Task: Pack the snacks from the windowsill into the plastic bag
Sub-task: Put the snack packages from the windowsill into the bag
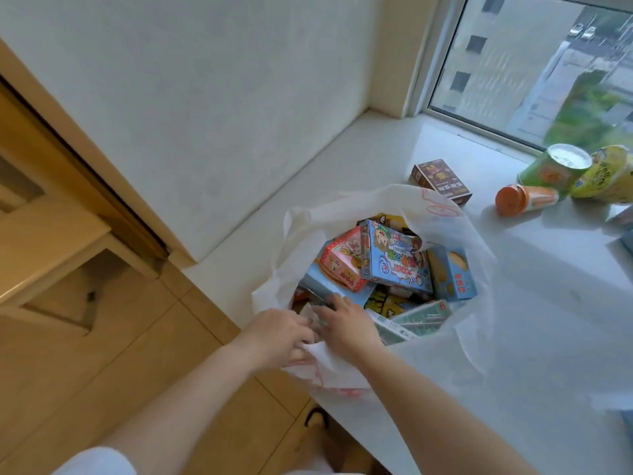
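The plastic bag point(455, 234) stands open on the windowsill point(565, 320), its mouth crowded with snack boxes point(394, 265) almost to the rim. Both hands block the near edge of the opening: the left hand point(277, 334) and right hand point(346, 320) sit together there. The far side of the mouth is open from above. Behind the bag, a brown box point(442, 180), an orange bottle point(524, 199), a green can point(555, 169) and a yellow packet point(606, 176) line the window. Bare sill lies along the wall at left.
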A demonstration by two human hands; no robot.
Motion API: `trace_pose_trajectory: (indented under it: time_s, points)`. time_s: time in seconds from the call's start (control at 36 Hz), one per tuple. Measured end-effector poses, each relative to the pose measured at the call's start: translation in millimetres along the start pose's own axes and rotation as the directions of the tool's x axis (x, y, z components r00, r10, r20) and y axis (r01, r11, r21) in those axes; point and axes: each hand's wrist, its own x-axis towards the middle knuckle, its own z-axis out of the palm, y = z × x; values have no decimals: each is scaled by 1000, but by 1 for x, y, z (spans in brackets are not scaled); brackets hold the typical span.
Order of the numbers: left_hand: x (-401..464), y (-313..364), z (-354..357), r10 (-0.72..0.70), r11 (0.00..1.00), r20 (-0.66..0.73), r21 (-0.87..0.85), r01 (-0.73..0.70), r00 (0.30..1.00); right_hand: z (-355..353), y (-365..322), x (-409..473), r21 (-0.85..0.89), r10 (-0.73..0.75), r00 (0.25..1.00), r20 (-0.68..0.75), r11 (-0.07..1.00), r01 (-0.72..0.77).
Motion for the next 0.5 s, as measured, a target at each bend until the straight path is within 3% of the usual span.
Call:
trace_pose_trajectory:
  time_s: [0.11,0.22,0.31,0.36,0.5]
  points:
    - [16,11,-7,55,998,-90,8,-55,994,-24,28,-10,27,-50,907,-418,997,67]
    - [44,35,-26,93,992,-296,-51,-113,951,-49,55,-30,-19,1,898,-441,1000,-11]
    - [73,58,-36,123,992,-398,18,-126,909,-62,79,-53,0,131,950,-282,991,-137]
    - [92,80,-44,101,994,-447,21,-103,889,-64,102,-70,2,219,947,-236,974,-225]
    - [135,138,-61,28,999,-509,-12,-39,860,-74,152,-106,63,331,889,-318,943,-328]
